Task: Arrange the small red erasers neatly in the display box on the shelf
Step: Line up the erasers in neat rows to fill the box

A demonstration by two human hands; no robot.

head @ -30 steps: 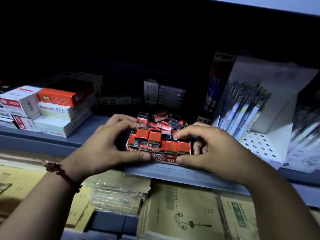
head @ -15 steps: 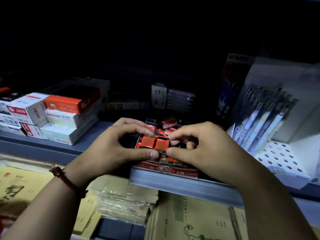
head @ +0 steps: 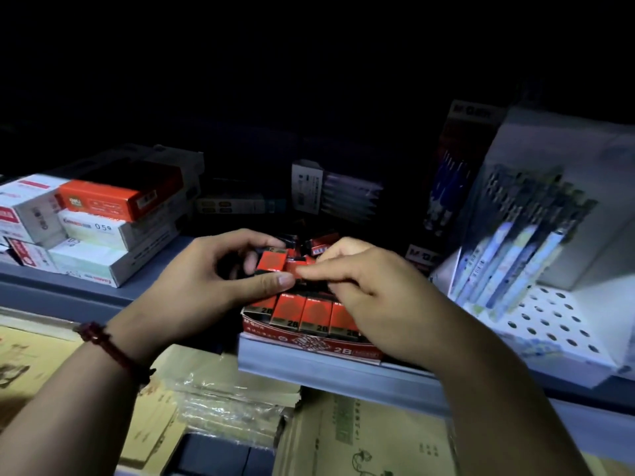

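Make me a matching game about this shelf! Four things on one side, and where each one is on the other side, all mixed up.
Things:
1. bracelet
2. pens
3. orange box
4. display box

Places:
a. on top of the white boxes, far left
b. at the shelf's front edge, with red erasers in it
c. round the wrist of the left hand
d. leaning in the white stand on the right

Pairs: 1-c, 2-d, 3-a, 4-b.
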